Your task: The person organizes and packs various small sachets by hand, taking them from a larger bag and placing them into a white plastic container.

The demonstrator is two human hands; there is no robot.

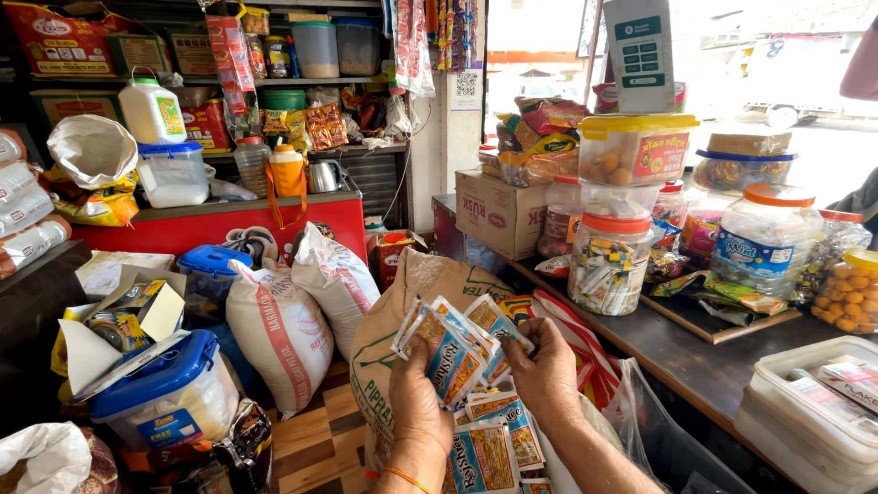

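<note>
The room is a crowded shop: a dark counter [695, 352] carries clear plastic jars [610, 261], woven sacks [279, 329] stand on a wood-pattern floor [320, 439]. Left hand [419, 402] and right hand [544, 375] both grip a fanned strip of glossy blue-and-white sachets [457, 352], held above a tan sack [412, 293].

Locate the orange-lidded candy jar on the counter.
In the head view the orange-lidded jar stands right of centre on the dark counter, below the yellow-lidded box, just above and right of the right hand holding sachets.
</note>
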